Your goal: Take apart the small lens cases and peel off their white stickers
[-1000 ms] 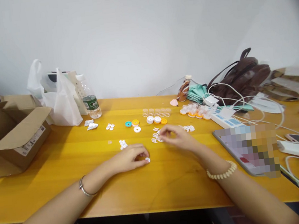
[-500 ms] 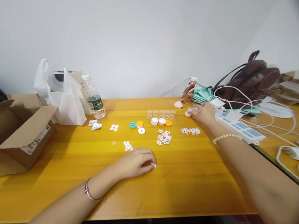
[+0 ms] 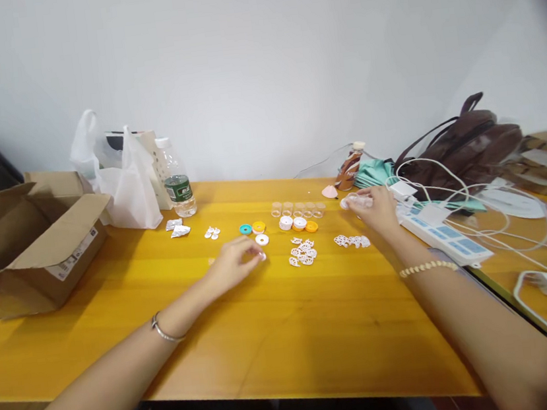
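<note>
My left hand (image 3: 234, 261) hovers low over the wooden table, thumb and fingers closed on a small white disc (image 3: 262, 257). Just beyond it lie a white ring (image 3: 262, 239), a teal ring (image 3: 245, 230) and a yellow ring (image 3: 258, 227). My right hand (image 3: 377, 208) grips clear plastic cups (image 3: 360, 201) at the back right; how many is unclear. Between the hands sit a row of clear cups (image 3: 298, 209), white round parts (image 3: 286, 223), an orange ring (image 3: 311, 226) and a pile of white openwork pieces (image 3: 302, 252). More openwork pieces (image 3: 352, 241) lie near my right wrist.
An open cardboard box (image 3: 58, 238), a white plastic bag (image 3: 129, 189) and a water bottle (image 3: 179, 186) stand left. Foil packets (image 3: 177, 229) lie before the bottle. Rightward are a brown-labelled bottle (image 3: 349, 168), a power strip (image 3: 444, 234) with tangled cables, and a dark bag (image 3: 476, 147).
My left hand has moved away from me and to the left, now covering the small white pile. My right hand stays near the same spot, with the clear cups showing more plainly.
</note>
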Demonstrator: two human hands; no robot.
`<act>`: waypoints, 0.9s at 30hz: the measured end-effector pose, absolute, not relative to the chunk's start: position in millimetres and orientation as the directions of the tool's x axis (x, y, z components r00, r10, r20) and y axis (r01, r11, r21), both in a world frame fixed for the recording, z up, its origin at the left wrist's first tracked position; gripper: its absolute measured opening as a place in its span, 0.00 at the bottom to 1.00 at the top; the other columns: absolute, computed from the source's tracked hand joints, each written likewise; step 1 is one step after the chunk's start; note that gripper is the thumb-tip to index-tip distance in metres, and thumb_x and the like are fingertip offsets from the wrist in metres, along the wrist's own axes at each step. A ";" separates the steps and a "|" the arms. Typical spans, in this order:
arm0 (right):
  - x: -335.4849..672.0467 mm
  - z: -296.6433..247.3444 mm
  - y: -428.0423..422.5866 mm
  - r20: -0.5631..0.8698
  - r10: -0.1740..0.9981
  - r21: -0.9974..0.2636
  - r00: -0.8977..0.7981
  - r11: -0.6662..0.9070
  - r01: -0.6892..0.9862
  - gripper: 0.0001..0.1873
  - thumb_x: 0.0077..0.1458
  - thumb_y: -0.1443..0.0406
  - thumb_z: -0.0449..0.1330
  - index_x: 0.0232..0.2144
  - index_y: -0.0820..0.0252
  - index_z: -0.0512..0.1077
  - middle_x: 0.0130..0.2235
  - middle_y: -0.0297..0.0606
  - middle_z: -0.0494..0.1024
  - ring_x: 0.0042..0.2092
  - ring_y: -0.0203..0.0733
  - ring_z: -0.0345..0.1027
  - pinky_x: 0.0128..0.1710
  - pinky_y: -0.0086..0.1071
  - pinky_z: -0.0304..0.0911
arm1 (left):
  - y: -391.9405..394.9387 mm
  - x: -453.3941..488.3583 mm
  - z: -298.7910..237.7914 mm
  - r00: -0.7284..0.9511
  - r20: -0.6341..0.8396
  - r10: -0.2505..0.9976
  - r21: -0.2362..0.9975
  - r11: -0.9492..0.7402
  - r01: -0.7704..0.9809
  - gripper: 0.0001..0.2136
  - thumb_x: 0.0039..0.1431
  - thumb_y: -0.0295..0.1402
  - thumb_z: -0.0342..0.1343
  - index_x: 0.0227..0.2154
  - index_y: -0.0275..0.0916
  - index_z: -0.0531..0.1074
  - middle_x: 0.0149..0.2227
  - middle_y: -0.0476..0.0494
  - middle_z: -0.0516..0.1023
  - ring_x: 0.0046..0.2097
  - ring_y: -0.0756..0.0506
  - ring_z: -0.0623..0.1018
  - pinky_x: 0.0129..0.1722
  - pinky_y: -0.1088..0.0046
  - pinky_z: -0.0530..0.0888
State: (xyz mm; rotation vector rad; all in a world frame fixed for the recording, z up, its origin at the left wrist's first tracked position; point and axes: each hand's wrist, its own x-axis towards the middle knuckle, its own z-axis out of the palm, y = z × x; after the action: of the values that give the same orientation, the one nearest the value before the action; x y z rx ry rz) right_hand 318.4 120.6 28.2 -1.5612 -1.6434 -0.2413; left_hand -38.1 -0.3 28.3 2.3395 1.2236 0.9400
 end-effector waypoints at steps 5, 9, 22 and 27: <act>283.1 33.0 76.3 0.605 0.793 -0.536 -0.075 0.476 0.697 0.16 0.46 0.57 0.59 0.35 0.59 0.65 0.35 0.39 0.73 0.37 0.43 0.66 0.36 0.36 0.59 | 40.8 -50.8 20.3 0.220 0.340 0.914 0.472 -0.369 0.801 0.06 0.53 0.33 0.52 0.28 0.38 0.72 0.32 0.45 0.76 0.35 0.46 0.74 0.36 0.71 0.69; 240.1 29.5 26.2 0.491 0.828 -0.607 -0.271 0.549 0.575 0.12 0.48 0.60 0.59 0.35 0.58 0.65 0.36 0.39 0.74 0.37 0.42 0.67 0.37 0.36 0.61 | 57.2 -58.6 18.0 0.181 0.307 0.934 0.406 -0.300 0.863 0.06 0.52 0.34 0.53 0.28 0.38 0.72 0.31 0.43 0.77 0.34 0.44 0.75 0.34 0.71 0.68; 189.2 15.9 -32.7 0.378 0.719 -0.681 -0.584 0.643 0.351 0.11 0.47 0.68 0.58 0.35 0.58 0.64 0.35 0.36 0.72 0.36 0.37 0.66 0.38 0.31 0.62 | 66.0 -104.6 22.7 0.106 0.275 0.956 0.270 -0.183 0.945 0.08 0.51 0.36 0.53 0.29 0.40 0.76 0.33 0.43 0.75 0.36 0.43 0.74 0.35 0.71 0.67; 188.4 11.7 -33.4 0.389 0.708 -0.694 -0.589 0.646 0.319 0.11 0.47 0.69 0.58 0.35 0.59 0.64 0.33 0.35 0.72 0.34 0.36 0.66 0.36 0.30 0.62 | 66.2 -103.3 21.7 0.072 0.297 0.952 0.235 -0.146 0.961 0.09 0.51 0.35 0.53 0.30 0.39 0.77 0.36 0.41 0.73 0.39 0.42 0.72 0.39 0.68 0.67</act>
State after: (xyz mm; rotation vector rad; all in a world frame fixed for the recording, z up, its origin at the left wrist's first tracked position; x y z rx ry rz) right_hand 188.4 -33.4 11.7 -0.7948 -2.1985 0.7574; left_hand -103.3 66.2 21.7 2.3163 2.0677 0.6093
